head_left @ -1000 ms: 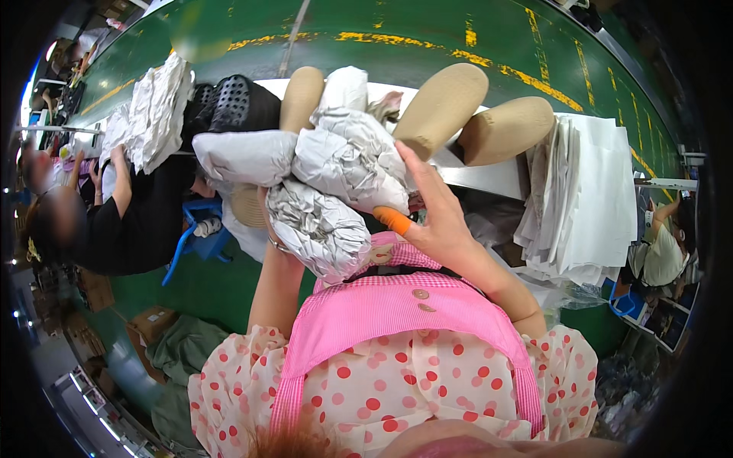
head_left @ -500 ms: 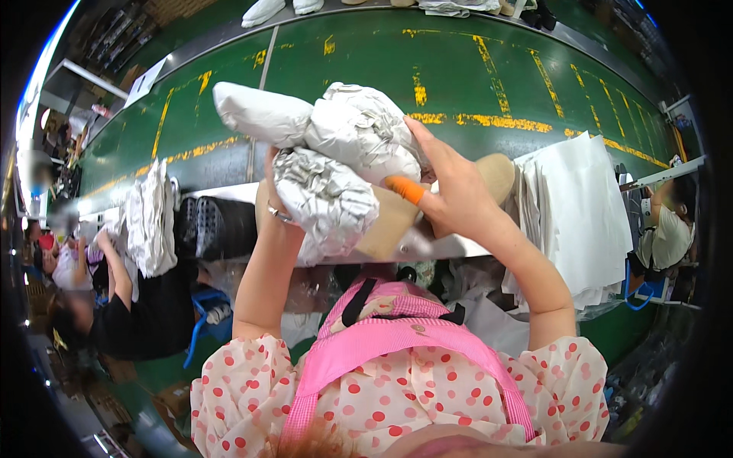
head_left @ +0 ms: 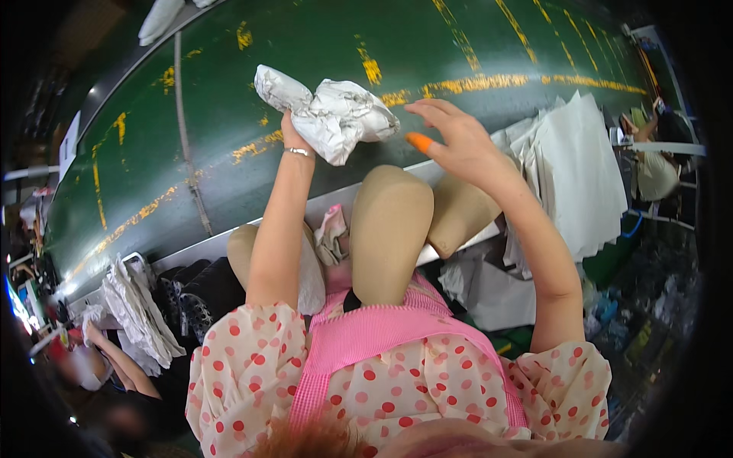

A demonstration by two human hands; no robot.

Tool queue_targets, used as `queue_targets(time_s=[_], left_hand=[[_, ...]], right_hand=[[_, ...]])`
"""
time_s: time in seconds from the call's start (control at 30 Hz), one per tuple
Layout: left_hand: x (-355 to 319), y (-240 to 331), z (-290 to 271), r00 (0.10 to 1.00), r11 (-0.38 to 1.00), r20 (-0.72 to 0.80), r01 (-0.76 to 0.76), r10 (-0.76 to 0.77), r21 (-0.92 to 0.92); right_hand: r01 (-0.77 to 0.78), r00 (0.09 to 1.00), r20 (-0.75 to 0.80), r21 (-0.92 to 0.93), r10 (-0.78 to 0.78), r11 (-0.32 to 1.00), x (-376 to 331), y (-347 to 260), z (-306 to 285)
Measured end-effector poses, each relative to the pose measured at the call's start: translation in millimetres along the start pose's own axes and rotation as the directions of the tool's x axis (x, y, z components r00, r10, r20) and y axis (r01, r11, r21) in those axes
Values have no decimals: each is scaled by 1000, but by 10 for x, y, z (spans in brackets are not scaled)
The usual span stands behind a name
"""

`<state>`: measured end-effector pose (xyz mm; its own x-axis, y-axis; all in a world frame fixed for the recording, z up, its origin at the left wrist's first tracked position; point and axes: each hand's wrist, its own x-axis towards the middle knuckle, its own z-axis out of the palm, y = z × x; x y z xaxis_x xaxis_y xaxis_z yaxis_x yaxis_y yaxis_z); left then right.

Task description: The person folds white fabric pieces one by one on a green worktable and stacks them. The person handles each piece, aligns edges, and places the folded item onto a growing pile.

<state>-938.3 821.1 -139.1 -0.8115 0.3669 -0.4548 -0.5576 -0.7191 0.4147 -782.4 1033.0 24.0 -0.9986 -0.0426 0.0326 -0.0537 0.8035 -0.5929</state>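
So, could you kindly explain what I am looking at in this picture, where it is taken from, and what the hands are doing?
There is no machine here: a person works with two bare hands. The picture comes from a wide fisheye camera worn on the person's head, looking down, so straight edges bend and the forearms rise from the lower edge. The left hand holds a wad of crumpled white paper up over a green surface with worn yellow lines. The right hand is open beside the wad, its fingers spread, not holding anything. Below them stand tan, smooth, rounded forms, and a stack of flat white sheets lies to the right. Another person's arm shows at lower left.
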Motion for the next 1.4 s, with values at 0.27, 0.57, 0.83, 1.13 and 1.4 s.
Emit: queue_targets(time_s=[0.27, 0.57, 0.83, 1.13, 1.4], left_hand=[[571, -781, -33, 985, 984, 56, 160, -164, 78], [878, -1304, -86, 902, 944, 352, 307, -248, -120], [1431, -458, 10, 778, 662, 548, 588, -307, -464], [2155, 301, 1878, 997, 958, -73, -8, 31, 288], [1731, 175, 1278, 990, 846, -128, 113, -54, 520]], right_hand=[[-253, 958, -132, 25, 254, 967, -500, 107, -275], [-433, 802, -397, 129, 447, 892, -1248, 12, -343], [-486, 708, -417, 295, 569, 822, -1621, 93, -189], [-531, 677, -425, 282, 600, 799, -1714, 13, -205], [-420, 758, -463, 192, 459, 887, -1681, -12, -182]])
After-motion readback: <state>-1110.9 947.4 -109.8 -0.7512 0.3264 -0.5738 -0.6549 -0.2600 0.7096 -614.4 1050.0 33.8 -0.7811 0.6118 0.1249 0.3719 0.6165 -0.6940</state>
